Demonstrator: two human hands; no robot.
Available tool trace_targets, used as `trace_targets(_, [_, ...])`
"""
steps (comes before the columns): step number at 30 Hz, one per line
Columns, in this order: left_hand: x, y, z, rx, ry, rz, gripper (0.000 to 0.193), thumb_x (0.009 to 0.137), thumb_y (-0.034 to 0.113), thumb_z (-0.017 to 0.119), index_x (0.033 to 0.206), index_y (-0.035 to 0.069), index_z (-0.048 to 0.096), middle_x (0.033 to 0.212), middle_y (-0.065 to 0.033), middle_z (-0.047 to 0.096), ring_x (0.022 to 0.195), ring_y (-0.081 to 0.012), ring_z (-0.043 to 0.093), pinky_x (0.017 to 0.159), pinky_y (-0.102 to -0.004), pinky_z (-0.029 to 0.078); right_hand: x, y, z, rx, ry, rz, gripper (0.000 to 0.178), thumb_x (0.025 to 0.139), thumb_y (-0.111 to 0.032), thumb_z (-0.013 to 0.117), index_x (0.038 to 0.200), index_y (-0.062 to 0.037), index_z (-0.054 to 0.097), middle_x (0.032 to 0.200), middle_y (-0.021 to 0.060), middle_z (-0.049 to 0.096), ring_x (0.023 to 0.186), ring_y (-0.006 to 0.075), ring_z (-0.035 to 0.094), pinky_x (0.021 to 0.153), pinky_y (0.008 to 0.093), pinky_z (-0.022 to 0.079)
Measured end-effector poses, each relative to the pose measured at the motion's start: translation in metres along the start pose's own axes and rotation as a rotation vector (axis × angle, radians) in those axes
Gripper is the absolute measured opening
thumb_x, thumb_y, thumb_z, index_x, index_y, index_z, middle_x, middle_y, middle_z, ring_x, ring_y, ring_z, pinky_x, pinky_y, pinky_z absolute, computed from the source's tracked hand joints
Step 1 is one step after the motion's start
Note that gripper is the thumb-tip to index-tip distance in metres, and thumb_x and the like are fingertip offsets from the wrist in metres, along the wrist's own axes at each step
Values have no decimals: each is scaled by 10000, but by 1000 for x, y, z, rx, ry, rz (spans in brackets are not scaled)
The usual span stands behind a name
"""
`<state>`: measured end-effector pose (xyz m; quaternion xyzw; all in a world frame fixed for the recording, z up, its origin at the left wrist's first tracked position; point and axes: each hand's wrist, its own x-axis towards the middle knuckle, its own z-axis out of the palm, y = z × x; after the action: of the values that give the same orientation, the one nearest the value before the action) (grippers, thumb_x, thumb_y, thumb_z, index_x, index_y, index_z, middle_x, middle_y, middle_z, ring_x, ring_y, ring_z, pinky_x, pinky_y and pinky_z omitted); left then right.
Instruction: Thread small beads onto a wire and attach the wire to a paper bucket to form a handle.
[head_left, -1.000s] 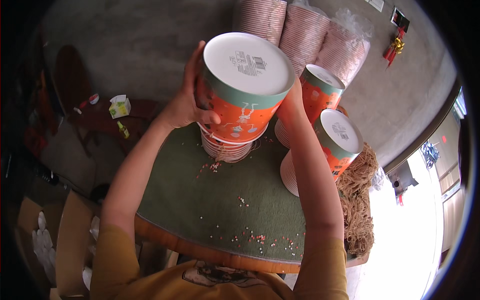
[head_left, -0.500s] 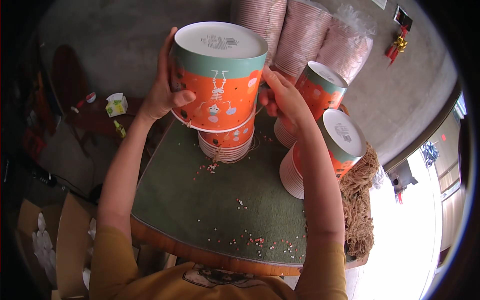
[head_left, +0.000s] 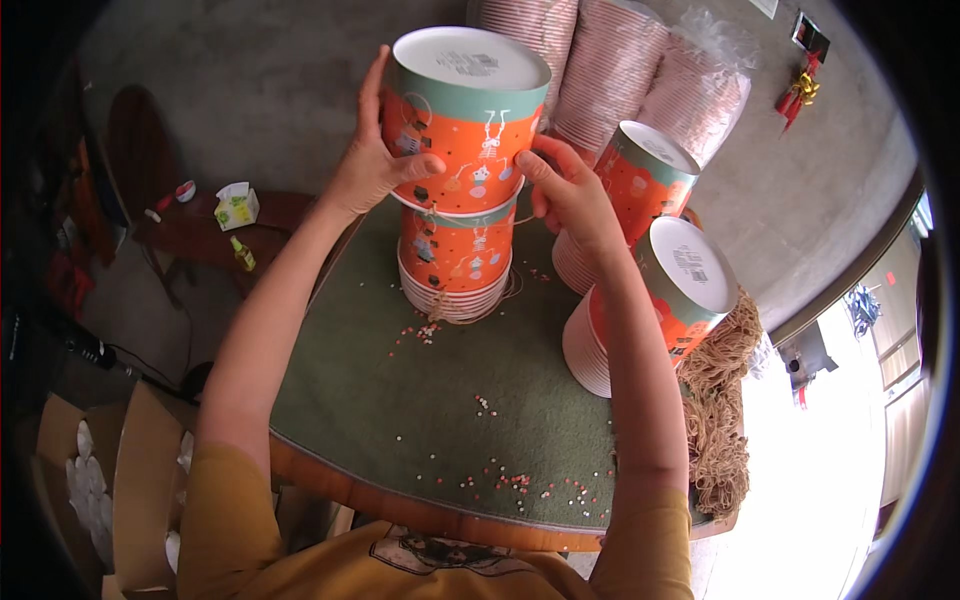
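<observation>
Head view, looking down: both bare hands grip one upturned paper bucket (head_left: 468, 95), orange with a pale green band and a white base facing up. Left hand (head_left: 375, 165) is wrapped around the bucket's left side, fingers curled behind and thumb pressed across the front; right hand (head_left: 565, 195) clasps the right side, thumb on the orange wall. Neither hand is open; each is closed partway around the bucket's curve. That bucket sits raised over the top of a stack (head_left: 455, 260) of matching upturned buckets standing at the far middle of a round green table (head_left: 400, 420). Two more stacks (head_left: 640, 190) stand just to the right, near the right forearm. Tiny coloured bits (head_left: 490, 470) are scattered over the tabletop, and a heap of tan twine (head_left: 715, 400) lies at the table's right edge. Long sleeves of nested pinkish cups (head_left: 610, 70) lie beyond the table. Risk, as a judgement: the stack is tall and narrow, so a tilted or sideways pull on the held bucket could topple it, and the right elbow could knock the neighbouring stacks. Whether the held bucket is free of the one below or still nested on it is hard to tell, since the hands cover the join. Bucket mouths are hidden, facing down. Left edge of the picture is dark, with cardboard boxes (head_left: 130, 480) cut off at the rim.
</observation>
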<state>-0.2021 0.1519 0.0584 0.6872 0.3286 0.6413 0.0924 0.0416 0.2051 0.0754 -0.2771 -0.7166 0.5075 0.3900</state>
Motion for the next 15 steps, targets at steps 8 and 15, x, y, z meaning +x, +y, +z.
trace_targets(8, [-24, -17, 28, -9, 21, -148, 1336, 611, 578, 831, 1531, 162, -43, 1534, -175, 140, 1413, -297, 239, 1144, -451, 267, 1, 46, -5, 21, 26, 54, 542, 932, -390, 620, 1313, -22, 500, 672, -3, 568, 542, 46, 483, 469, 197, 354])
trace_targets(15, [-62, -45, 24, 67, -20, -151, 1336, 635, 627, 787, 1522, 102, -62, 1557, -208, 129, 1435, -312, 205, 1158, -456, 234, -19, 74, 6, 42, -22, 91, 542, 954, -356, 601, 1347, -21, 435, 723, 9, 601, 559, 45, 485, 470, 198, 356])
